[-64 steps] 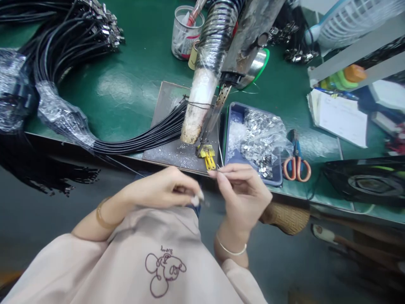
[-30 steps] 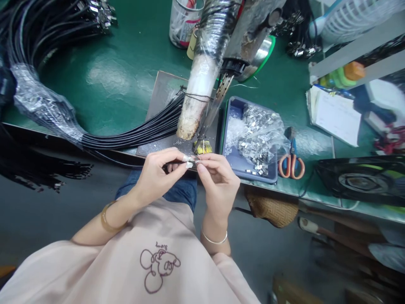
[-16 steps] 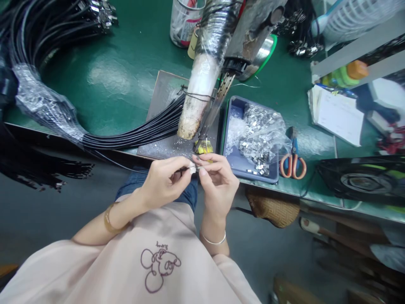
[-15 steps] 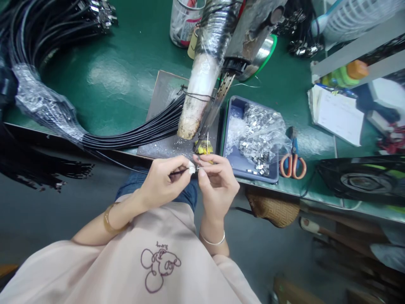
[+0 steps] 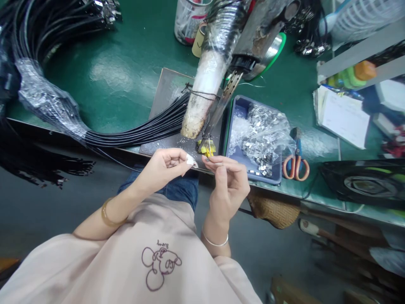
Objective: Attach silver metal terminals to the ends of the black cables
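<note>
My left hand (image 5: pixel 169 166) is closed in a pinch, with white tape around a fingertip. It grips the end of a thin black cable (image 5: pixel 115 159) that comes in from the left and passes behind the hand. A tiny light piece shows at the fingertips, too small to make out. To the right of it, a short gap away, my right hand (image 5: pixel 228 179) has its fingers together and pointing left, the thumb against them. Whatever they may hold is hidden. Just above both hands is a soldering iron (image 5: pixel 218 112), its tip down at a yellow piece (image 5: pixel 207 147).
A wrapped white rod (image 5: pixel 202 88) slants beside the iron over a grey board (image 5: pixel 158 114). A bundle of black cables (image 5: pixel 136 135) lies to the left. On the right are a blue tray (image 5: pixel 255 177) of small metal parts, scissors (image 5: pixel 296 162) and a black fan (image 5: pixel 363 183).
My hands have moved apart: the right hand has drawn away to the right, its thumb shifted back along the fingers. My left hand has risen slightly. The whole view has shifted a little.
</note>
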`<state>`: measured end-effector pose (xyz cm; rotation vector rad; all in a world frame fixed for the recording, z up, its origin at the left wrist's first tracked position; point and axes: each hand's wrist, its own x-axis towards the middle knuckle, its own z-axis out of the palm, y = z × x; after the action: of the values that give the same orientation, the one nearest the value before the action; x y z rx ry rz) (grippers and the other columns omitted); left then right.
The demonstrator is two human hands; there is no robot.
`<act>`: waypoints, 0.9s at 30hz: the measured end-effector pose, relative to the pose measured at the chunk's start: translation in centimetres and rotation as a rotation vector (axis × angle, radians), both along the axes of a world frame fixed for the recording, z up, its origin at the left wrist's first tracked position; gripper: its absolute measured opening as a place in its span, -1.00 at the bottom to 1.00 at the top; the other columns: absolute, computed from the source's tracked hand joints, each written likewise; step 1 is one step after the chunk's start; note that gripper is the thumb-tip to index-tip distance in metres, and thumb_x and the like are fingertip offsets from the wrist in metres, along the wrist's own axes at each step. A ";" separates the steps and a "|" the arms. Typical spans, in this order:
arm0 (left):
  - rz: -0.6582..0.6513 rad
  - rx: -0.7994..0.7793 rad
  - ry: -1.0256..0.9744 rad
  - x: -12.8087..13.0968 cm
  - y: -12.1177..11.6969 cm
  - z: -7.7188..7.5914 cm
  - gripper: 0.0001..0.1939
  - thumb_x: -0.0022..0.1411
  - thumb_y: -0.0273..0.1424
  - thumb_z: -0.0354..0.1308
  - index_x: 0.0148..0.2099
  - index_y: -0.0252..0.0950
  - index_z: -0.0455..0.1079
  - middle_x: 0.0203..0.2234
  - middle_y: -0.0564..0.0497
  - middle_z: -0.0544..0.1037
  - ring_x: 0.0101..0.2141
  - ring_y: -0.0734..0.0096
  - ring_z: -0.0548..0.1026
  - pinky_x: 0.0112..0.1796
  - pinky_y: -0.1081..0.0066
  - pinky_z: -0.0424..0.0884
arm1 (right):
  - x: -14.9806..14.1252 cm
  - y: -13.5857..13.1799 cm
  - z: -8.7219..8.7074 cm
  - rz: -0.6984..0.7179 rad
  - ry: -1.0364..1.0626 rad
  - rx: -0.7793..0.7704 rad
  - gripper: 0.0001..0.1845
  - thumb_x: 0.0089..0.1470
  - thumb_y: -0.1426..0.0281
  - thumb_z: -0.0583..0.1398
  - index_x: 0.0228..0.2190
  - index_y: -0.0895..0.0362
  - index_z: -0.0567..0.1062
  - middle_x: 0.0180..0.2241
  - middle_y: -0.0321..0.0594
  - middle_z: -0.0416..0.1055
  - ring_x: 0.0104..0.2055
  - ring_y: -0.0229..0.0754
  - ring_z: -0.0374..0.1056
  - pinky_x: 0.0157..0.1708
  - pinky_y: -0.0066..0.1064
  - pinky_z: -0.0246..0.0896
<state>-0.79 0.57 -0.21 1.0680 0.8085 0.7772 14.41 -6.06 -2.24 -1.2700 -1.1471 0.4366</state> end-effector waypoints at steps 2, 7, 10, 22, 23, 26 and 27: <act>0.049 -0.009 -0.019 0.2 0.0 -0.2 -0.85 0.06 -0.38 0.34 -0.46 -0.32 0.46 -0.60 0.10 0.46 -0.55 0.56 0.35 -0.48 0.55 0.33 | 0.0 0.0 0.2 0.030 -0.050 -0.038 -0.90 0.29 0.48 0.24 -0.30 0.08 0.53 -0.25 -0.28 0.60 -0.25 -0.22 0.64 -0.25 -0.40 0.61; 0.123 0.025 -0.053 0.5 0.0 -0.2 -0.93 0.00 -0.48 0.32 -0.47 -0.31 0.49 -0.56 0.08 0.55 -0.49 0.52 0.46 -0.37 0.52 0.46 | -0.2 -0.2 0.4 -0.079 -0.364 0.158 -0.79 0.15 0.60 0.35 -0.26 0.05 0.58 -0.25 -0.29 0.65 -0.22 -0.22 0.62 -0.18 -0.36 0.60; 0.144 0.052 -0.028 0.7 0.0 0.1 -0.94 0.00 -0.47 0.31 -0.46 -0.31 0.49 -0.54 0.06 0.58 -0.46 0.47 0.51 -0.38 0.51 0.48 | -0.3 -0.2 0.1 -0.057 -0.508 0.264 -0.75 0.12 0.63 0.36 -0.21 0.08 0.59 -0.23 -0.25 0.67 -0.21 -0.22 0.63 -0.17 -0.38 0.59; 0.197 0.091 0.031 1.3 0.3 0.2 -0.91 0.00 -0.42 0.29 -0.51 -0.31 0.50 -0.58 0.06 0.56 -0.50 0.49 0.47 -0.40 0.52 0.48 | -0.1 0.9 -0.4 -0.030 -0.422 0.185 -0.80 0.15 0.60 0.32 -0.29 0.06 0.52 -0.23 -0.27 0.68 -0.21 -0.21 0.64 -0.18 -0.37 0.59; 0.210 0.093 0.041 1.3 0.3 0.3 -0.90 -0.01 -0.42 0.29 -0.52 -0.31 0.48 -0.58 0.07 0.54 -0.50 0.50 0.45 -0.41 0.52 0.47 | -0.1 0.9 -0.4 -0.040 -0.467 0.200 -0.79 0.14 0.61 0.32 -0.29 0.05 0.52 -0.23 -0.27 0.69 -0.22 -0.21 0.64 -0.19 -0.38 0.58; 0.228 0.095 0.066 1.4 0.3 0.5 -0.89 -0.02 -0.40 0.28 -0.52 -0.31 0.47 -0.58 0.07 0.52 -0.49 0.49 0.45 -0.42 0.51 0.46 | 0.1 1.1 -0.2 -0.062 -0.568 0.220 -0.77 0.14 0.62 0.32 -0.29 0.04 0.50 -0.23 -0.27 0.70 -0.24 -0.20 0.65 -0.22 -0.39 0.59; 0.230 0.097 0.070 1.5 0.3 0.5 -0.89 -0.02 -0.39 0.28 -0.52 -0.31 0.48 -0.58 0.06 0.53 -0.49 0.48 0.45 -0.42 0.51 0.46 | 0.1 1.1 -0.1 -0.066 -0.591 0.227 -0.77 0.14 0.61 0.32 -0.29 0.03 0.49 -0.22 -0.27 0.70 -0.24 -0.20 0.66 -0.22 -0.39 0.60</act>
<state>0.67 0.90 0.27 1.1055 0.9729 0.9850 14.52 -4.92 -2.39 -1.2649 -1.5893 -0.1349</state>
